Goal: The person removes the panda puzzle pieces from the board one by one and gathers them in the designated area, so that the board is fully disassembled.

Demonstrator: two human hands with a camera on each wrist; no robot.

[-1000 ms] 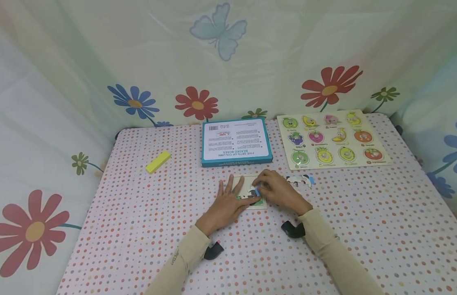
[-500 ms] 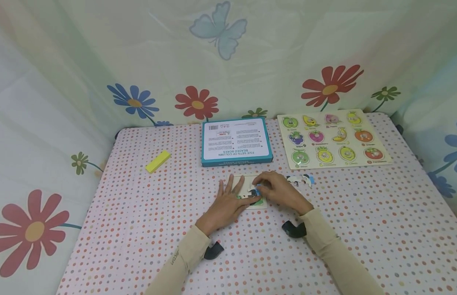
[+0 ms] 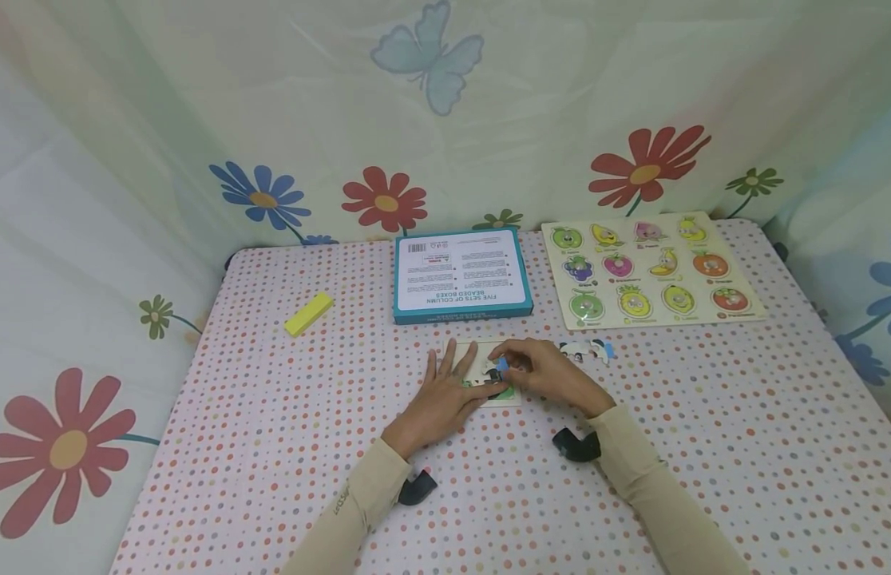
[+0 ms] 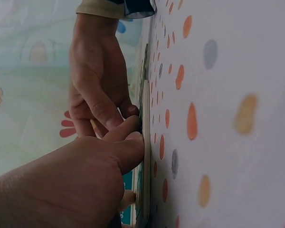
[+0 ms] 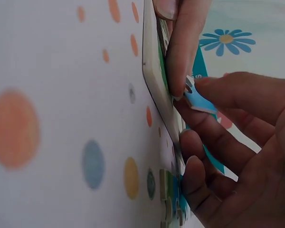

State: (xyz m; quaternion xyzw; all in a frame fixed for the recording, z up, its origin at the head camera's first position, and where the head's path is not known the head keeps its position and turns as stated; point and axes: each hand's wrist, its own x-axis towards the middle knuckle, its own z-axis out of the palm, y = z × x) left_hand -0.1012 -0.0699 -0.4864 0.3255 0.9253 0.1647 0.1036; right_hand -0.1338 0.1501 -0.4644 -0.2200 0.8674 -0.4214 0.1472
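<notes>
We see the fruit board point(image 3: 654, 275) at back | teal box point(image 3: 463, 275) beside it | left hand point(image 3: 438, 399), fingers spread | right hand point(image 3: 546, 371), pinching | puzzle tray point(image 3: 481, 361) under left hand | loose pieces point(image 3: 599, 351) to its right | pinched blue-edged piece point(image 5: 200, 99) at tray's right side

Pale curtain walls point(image 3: 532, 104), printed flowers point(image 3: 385, 203), blue butterfly point(image 3: 433, 57); dotted tablecloth point(image 3: 273, 415) below.

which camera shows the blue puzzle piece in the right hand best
The right wrist view: the blue puzzle piece shows large and close there, pinched in the right hand. The head view shows it small, partly covered; in the left wrist view I cannot make it out.
</notes>
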